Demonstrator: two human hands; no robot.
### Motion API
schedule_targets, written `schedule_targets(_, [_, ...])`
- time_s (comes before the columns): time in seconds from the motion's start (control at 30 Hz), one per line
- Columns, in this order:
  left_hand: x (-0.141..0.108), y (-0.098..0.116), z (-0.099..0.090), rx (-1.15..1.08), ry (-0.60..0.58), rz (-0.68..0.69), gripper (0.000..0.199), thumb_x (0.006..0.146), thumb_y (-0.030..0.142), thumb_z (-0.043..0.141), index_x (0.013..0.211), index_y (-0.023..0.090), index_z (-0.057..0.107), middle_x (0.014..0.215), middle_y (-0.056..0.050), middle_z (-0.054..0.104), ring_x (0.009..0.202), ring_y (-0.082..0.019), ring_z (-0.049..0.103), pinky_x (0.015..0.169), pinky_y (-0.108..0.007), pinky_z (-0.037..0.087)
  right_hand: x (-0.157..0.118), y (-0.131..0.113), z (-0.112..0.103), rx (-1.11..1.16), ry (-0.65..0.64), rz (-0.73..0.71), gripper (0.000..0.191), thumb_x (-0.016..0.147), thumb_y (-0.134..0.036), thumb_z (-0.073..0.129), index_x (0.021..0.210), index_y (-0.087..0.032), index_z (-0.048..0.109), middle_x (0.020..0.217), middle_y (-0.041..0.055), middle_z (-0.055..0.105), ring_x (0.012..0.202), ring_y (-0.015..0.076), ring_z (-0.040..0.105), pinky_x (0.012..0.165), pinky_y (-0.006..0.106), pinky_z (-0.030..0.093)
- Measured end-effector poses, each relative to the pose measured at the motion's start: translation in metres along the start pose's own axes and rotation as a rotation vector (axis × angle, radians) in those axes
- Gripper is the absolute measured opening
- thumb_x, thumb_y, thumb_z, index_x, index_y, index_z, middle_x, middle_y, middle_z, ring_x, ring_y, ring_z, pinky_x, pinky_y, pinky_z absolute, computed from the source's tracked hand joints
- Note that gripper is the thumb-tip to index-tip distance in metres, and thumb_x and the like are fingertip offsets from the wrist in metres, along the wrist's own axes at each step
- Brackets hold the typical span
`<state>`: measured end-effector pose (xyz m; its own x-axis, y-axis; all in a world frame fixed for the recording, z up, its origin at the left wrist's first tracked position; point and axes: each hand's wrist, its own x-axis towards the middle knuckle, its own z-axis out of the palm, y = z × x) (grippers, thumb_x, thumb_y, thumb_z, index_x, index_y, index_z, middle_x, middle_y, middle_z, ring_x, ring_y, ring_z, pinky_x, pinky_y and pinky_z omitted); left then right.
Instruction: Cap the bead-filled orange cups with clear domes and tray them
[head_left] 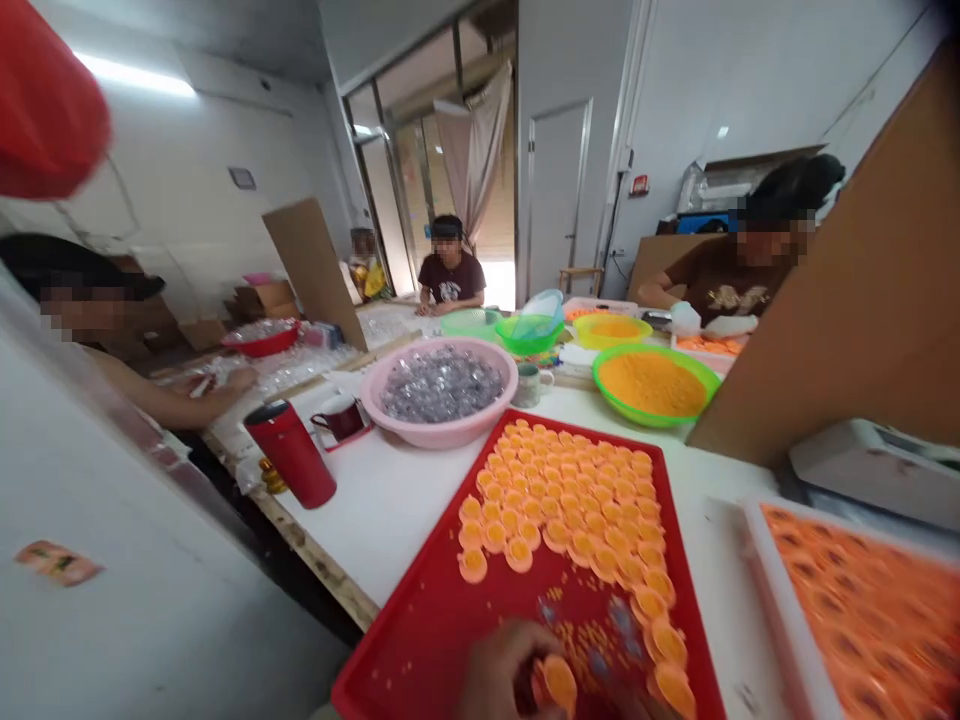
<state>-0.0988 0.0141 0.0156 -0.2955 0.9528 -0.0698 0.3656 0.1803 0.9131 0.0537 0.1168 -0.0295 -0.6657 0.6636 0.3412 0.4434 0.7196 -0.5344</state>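
Note:
Low in the view, my left hand point(499, 665) is closed around a small orange cup point(559, 682) with a round yellowish face. My right hand point(626, 700) is smeared by motion and cut off by the bottom edge, so its fingers cannot be made out. Both hands are over a red tray point(420, 620). Rows of similar orange cups point(570, 490) fill the tray's far part and run down its right side. Loose yellow grains point(589, 640) and a few blurred clear-grey pieces point(621, 615) lie on the tray near my hands.
Beyond the tray stand a pink basin point(439, 435) of shiny clear-grey pieces, a green bowl point(652, 385) of orange grains and a mug point(529, 385). A red tumbler point(292, 455) is left; a white tray point(795, 620) of orange pieces and a cardboard panel point(825, 300) are right. Several people sit around.

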Motion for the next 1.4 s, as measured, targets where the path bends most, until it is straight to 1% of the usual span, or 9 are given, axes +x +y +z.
schedule_targets(0.13, [-0.005, 0.020, 0.005, -0.128, 0.079, 0.005, 0.033, 0.063, 0.010, 0.061, 0.093, 0.017, 0.072, 0.094, -0.007, 0.068, 0.089, -0.021, 0.066, 0.076, -0.027, 0.053, -0.046, -0.012, -0.038, 0.186, -0.138, 0.166, 0.028, 0.084, -0.011, 0.043, 0.094, -0.022, 0.067, 0.084, 0.0080, 0.073, 0.076, 0.0226, 0.071, 0.066, 0.031, 0.056])
schedule_targets(0.27, [-0.005, 0.028, 0.004, -0.250, 0.007, 0.014, 0.024, 0.069, 0.015, 0.067, 0.092, 0.018, 0.072, 0.098, -0.007, 0.068, 0.093, -0.021, 0.066, 0.080, -0.028, 0.054, -0.040, -0.032, -0.055, 0.535, -0.114, 0.448, 0.008, 0.089, -0.023, 0.050, 0.086, -0.021, 0.058, 0.072, 0.0023, 0.065, 0.067, 0.0186, 0.064, 0.062, 0.029, 0.051])
schedule_targets(0.4, [-0.004, 0.028, 0.005, -0.372, -0.118, -0.097, 0.023, 0.072, 0.017, 0.068, 0.095, 0.018, 0.070, 0.095, -0.006, 0.068, 0.089, -0.021, 0.066, 0.077, -0.029, 0.054, -0.031, -0.039, -0.062, 0.971, -0.120, 0.621, 0.017, 0.086, -0.033, 0.062, 0.094, -0.019, 0.060, 0.069, -0.0009, 0.062, 0.063, 0.0148, 0.062, 0.062, 0.028, 0.051])
schedule_targets(0.5, [-0.004, 0.029, 0.008, -0.437, -0.169, -0.177, 0.026, 0.074, 0.020, 0.068, 0.100, 0.018, 0.066, 0.094, -0.006, 0.068, 0.088, -0.022, 0.066, 0.072, -0.029, 0.055, -0.030, -0.040, -0.065, 1.087, -0.113, 0.674, 0.025, 0.081, -0.039, 0.072, 0.086, -0.018, 0.060, 0.071, -0.0006, 0.063, 0.064, 0.0133, 0.062, 0.060, 0.026, 0.051])
schedule_targets(0.7, [-0.005, 0.031, 0.008, -0.439, -0.241, -0.223, 0.023, 0.075, 0.020, 0.068, 0.097, 0.017, 0.061, 0.094, -0.005, 0.070, 0.094, -0.022, 0.065, 0.083, -0.032, 0.051, -0.031, -0.037, -0.063, 1.091, -0.118, 0.690, 0.031, 0.078, -0.042, 0.077, 0.080, -0.019, 0.055, 0.069, -0.0001, 0.065, 0.066, 0.0143, 0.064, 0.055, 0.023, 0.050])
schedule_targets(0.9, [-0.005, 0.037, 0.005, -0.441, -0.252, -0.222, 0.028, 0.076, 0.019, 0.067, 0.103, 0.017, 0.062, 0.101, -0.005, 0.069, 0.098, -0.021, 0.064, 0.088, -0.032, 0.049, -0.032, -0.035, -0.066, 1.063, -0.147, 0.644, 0.021, 0.086, -0.038, 0.070, 0.087, -0.019, 0.061, 0.074, 0.0017, 0.068, 0.071, 0.0138, 0.064, 0.060, 0.023, 0.053])
schedule_targets(1.1, [-0.004, 0.039, 0.006, -0.406, -0.282, -0.225, 0.022, 0.077, 0.020, 0.067, 0.098, 0.016, 0.061, 0.093, -0.003, 0.068, 0.092, -0.020, 0.064, 0.082, -0.030, 0.049, -0.033, -0.032, -0.066, 1.036, -0.147, 0.644, 0.014, 0.084, -0.031, 0.072, 0.082, -0.019, 0.065, 0.073, -0.0015, 0.067, 0.063, 0.0094, 0.057, 0.060, 0.020, 0.048])
schedule_targets(1.33, [-0.004, 0.043, 0.011, -0.357, -0.321, -0.234, 0.021, 0.076, 0.024, 0.069, 0.095, 0.015, 0.064, 0.088, -0.004, 0.067, 0.087, -0.020, 0.062, 0.079, -0.030, 0.047, -0.040, -0.030, -0.069, 0.902, -0.166, 0.564, 0.002, 0.085, -0.023, 0.069, 0.084, -0.022, 0.067, 0.073, -0.0034, 0.062, 0.066, 0.0101, 0.055, 0.061, 0.021, 0.044])
schedule_targets(1.4, [-0.004, 0.043, 0.011, -0.347, -0.316, -0.248, 0.022, 0.075, 0.025, 0.070, 0.093, 0.014, 0.063, 0.085, -0.003, 0.065, 0.082, -0.019, 0.060, 0.075, -0.030, 0.046, -0.041, -0.033, -0.073, 0.816, -0.200, 0.484, 0.007, 0.088, -0.020, 0.063, 0.089, -0.024, 0.069, 0.080, -0.0022, 0.064, 0.074, 0.0120, 0.058, 0.067, 0.023, 0.046])
